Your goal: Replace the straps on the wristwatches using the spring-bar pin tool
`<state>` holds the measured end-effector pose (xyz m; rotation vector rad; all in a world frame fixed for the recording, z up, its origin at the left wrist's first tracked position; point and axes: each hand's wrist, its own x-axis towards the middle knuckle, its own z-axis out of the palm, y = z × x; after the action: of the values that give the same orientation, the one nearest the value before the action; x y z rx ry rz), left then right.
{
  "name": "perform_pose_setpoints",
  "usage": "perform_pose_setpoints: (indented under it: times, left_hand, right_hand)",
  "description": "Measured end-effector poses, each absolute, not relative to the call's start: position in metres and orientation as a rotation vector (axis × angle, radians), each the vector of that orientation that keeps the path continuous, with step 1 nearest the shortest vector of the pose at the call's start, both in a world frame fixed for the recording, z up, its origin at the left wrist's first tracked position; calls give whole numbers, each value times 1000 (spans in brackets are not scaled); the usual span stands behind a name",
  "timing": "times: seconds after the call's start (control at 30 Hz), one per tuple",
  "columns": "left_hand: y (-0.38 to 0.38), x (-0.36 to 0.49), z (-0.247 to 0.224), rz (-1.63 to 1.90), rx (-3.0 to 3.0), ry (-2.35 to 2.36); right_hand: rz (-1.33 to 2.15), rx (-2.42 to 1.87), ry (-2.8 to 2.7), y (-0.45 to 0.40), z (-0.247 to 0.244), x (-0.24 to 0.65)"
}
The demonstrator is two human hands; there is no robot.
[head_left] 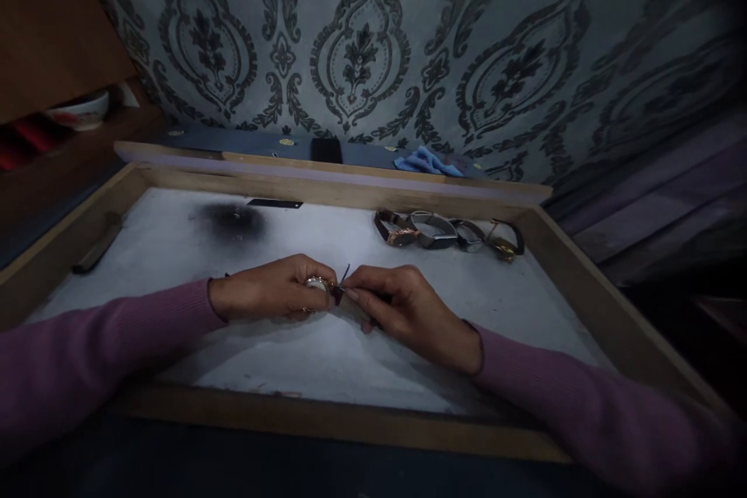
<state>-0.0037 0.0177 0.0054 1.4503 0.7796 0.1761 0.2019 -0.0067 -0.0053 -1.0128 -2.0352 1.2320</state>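
Observation:
My left hand (277, 288) is closed around a wristwatch (317, 285), its round pale dial and gold-toned rim showing between the thumb and fingers. A short dark piece, perhaps part of the strap, sticks out toward the right. My right hand (402, 299) pinches that dark end at the watch's edge with thumb and forefinger. Close to the right fingertips a thin blue strip (345, 272) points upward; I cannot make out what it belongs to. Both hands meet above the white floor of a shallow wooden-framed tray (280, 408).
Several wristwatches (435, 231) lie in a row at the tray's back right. A flat black strip (274, 203) rests near the back wall, and a dark long object (98, 245) at the left. Behind the tray are a blue cloth (429, 162) and a black object (325, 150).

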Motion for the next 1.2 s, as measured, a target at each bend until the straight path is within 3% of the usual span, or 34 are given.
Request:
perform_pose_setpoints:
  times: [1.2]
  left_hand:
    - [18,-2,12,150,1422,820]
  right_hand:
    - [1244,-977,-2010,-6,-9,203]
